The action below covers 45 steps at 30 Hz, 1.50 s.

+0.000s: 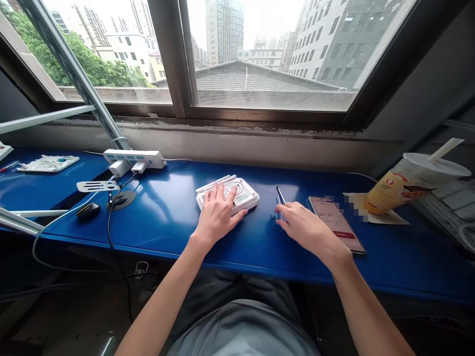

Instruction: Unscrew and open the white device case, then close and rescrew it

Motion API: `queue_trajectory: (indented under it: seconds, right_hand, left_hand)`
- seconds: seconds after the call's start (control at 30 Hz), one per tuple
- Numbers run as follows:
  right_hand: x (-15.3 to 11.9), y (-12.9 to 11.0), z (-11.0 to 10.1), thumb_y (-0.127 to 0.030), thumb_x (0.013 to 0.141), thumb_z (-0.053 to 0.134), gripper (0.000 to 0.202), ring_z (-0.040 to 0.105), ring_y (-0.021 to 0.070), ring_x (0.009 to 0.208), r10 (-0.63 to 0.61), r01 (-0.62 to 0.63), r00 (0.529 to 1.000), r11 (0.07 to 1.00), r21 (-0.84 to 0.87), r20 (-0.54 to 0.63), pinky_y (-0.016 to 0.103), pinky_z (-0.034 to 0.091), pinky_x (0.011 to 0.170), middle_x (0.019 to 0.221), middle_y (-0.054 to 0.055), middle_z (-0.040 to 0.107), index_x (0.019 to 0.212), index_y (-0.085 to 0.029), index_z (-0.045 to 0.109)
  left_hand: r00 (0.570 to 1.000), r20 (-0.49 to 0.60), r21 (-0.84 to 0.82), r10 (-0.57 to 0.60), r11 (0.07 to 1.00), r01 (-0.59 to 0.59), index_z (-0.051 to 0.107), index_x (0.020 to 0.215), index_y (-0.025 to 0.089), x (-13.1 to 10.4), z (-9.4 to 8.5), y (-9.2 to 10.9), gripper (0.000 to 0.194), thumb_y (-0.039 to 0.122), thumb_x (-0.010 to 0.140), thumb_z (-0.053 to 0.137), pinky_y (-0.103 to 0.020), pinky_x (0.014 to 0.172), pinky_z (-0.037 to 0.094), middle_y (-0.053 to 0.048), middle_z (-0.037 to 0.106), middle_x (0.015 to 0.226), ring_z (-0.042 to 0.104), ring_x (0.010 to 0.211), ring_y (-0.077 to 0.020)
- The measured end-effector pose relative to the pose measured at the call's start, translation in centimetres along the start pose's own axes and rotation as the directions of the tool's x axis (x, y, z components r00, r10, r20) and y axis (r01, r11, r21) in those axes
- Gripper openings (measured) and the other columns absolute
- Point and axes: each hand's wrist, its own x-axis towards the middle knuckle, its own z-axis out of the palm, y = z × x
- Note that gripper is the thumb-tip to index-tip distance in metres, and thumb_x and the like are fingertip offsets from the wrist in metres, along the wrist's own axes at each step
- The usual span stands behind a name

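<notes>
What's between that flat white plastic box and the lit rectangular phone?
The head view shows the right hand there, holding a slim, dark, pen-like tool over the glossy blue desk.

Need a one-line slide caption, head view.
Left grip spread on a white vented device, right grip at a slim pen-like item, phone nearby, blue desk beneath.

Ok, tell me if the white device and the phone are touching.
Apart: the head view shows blue desk between the white device and the phone, with the right hand over it.
</notes>
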Motion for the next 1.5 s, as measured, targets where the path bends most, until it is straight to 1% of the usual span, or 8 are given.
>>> queue_trajectory:
  seconds: [0.23, 0.37, 0.63, 0.87, 1.0, 1.17, 1.33, 1.5]
  right_hand:
    - [0.1, -0.6, 0.4, -0.016, 0.106, 0.055, 0.025, 0.075, 0.0281, 0.104, 0.023, -0.023, 1.0, 0.999, -0.028, -0.021, 0.031, 0.06, 0.075, 0.117, 0.016, 0.075, 0.126, -0.016, 0.07]
    - [0.4, -1.1, 0.8, -0.015, 0.106, 0.05, 0.026, 0.077, 0.0296, 0.089, 0.065, -0.07, 0.996, 0.995, -0.069, -0.064, 0.031, 0.055, 0.063, 0.104, 0.018, 0.077, 0.124, -0.015, 0.069]
    - [0.3, -1.4, 0.9, -0.017, 0.105, 0.047, 0.03, 0.078, 0.0318, 0.087, 0.073, -0.091, 0.958, 0.994, -0.053, -0.277, 0.034, 0.06, 0.063, 0.101, 0.02, 0.078, 0.126, -0.014, 0.068]
    - [-0.9, -0.1, -1.3, -0.022, 0.109, 0.051, 0.037, 0.077, 0.0309, 0.109, 0.058, -0.038, 0.9, 0.998, 0.055, -0.432, 0.037, 0.066, 0.085, 0.125, 0.02, 0.077, 0.138, -0.008, 0.069]
    - [-1.5, 0.7, -2.1, -0.023, 0.108, 0.051, 0.037, 0.077, 0.0305, 0.105, 0.078, 0.011, 0.875, 0.983, 0.181, -0.478, 0.037, 0.067, 0.079, 0.121, 0.017, 0.077, 0.136, -0.011, 0.073]
    - [-1.6, 1.5, -2.0, -0.024, 0.107, 0.049, 0.041, 0.078, 0.0312, 0.098, 0.111, 0.052, 0.858, 0.952, 0.301, -0.501, 0.04, 0.067, 0.074, 0.122, 0.018, 0.076, 0.138, -0.011, 0.071]
    - [-1.7, 3.0, -1.8, -0.04, 0.111, 0.048, 0.042, 0.076, 0.0247, 0.079, 0.103, 0.162, 0.849, 0.883, 0.44, -0.519, 0.035, 0.063, 0.058, 0.112, 0.014, 0.075, 0.128, -0.013, 0.076]
    - [-2.1, 4.9, -2.0, -0.041, 0.11, 0.055, 0.034, 0.073, 0.0202, 0.077, 0.137, 0.203, 0.834, 0.825, 0.528, -0.534, 0.031, 0.064, 0.057, 0.112, 0.01, 0.073, 0.125, -0.018, 0.075]
  left_hand:
    - [0.997, 0.066, 0.072, 0.049, 0.996, -0.054, 0.045, 0.165, 0.015, 0.1, -0.5, -0.5, 0.076, 0.061, 0.105, 0.051, -0.064, 0.125, 0.034, -0.028, 0.041, 0.168, 0.039, 0.156, -0.0471]
    - [0.996, 0.066, 0.049, 0.067, 0.996, -0.071, 0.046, 0.164, 0.021, 0.1, -0.6, -0.9, 0.074, 0.063, 0.104, 0.052, -0.062, 0.126, 0.034, -0.023, 0.044, 0.168, 0.04, 0.157, -0.0433]
    - [0.994, 0.037, 0.027, 0.1, 0.995, -0.101, 0.052, 0.16, 0.021, -0.1, -0.8, -1.3, 0.07, 0.063, 0.104, 0.053, -0.059, 0.123, 0.038, -0.021, 0.049, 0.164, 0.046, 0.152, -0.0412]
    - [0.974, 0.109, -0.045, 0.196, 0.98, -0.193, 0.055, 0.158, 0.027, 0.1, -1.7, -2.2, 0.061, 0.059, 0.105, 0.056, -0.062, 0.125, 0.034, -0.015, 0.05, 0.166, 0.043, 0.155, -0.0384]
    - [0.961, 0.167, -0.103, 0.221, 0.973, -0.206, 0.052, 0.16, 0.032, 0.1, -2.2, -2.8, 0.061, 0.06, 0.105, 0.055, -0.063, 0.128, 0.027, -0.01, 0.046, 0.17, 0.039, 0.159, -0.0368]
    - [0.968, 0.138, -0.14, 0.211, 0.972, -0.191, 0.054, 0.159, 0.032, 0.0, -2.2, -3.0, 0.062, 0.064, 0.105, 0.052, -0.061, 0.13, 0.026, -0.008, 0.047, 0.169, 0.042, 0.158, -0.0343]
    - [0.969, 0.129, -0.147, 0.212, 0.97, -0.192, 0.053, 0.16, 0.032, 0.1, -2.1, -3.0, 0.064, 0.066, 0.106, 0.048, -0.065, 0.13, 0.028, -0.008, 0.045, 0.17, 0.039, 0.16, -0.0362]
    - [0.975, 0.103, -0.142, 0.199, 0.973, -0.184, 0.057, 0.157, 0.032, 0.3, -1.9, -2.9, 0.058, 0.062, 0.108, 0.048, -0.063, 0.129, 0.034, -0.007, 0.05, 0.166, 0.044, 0.157, -0.0355]
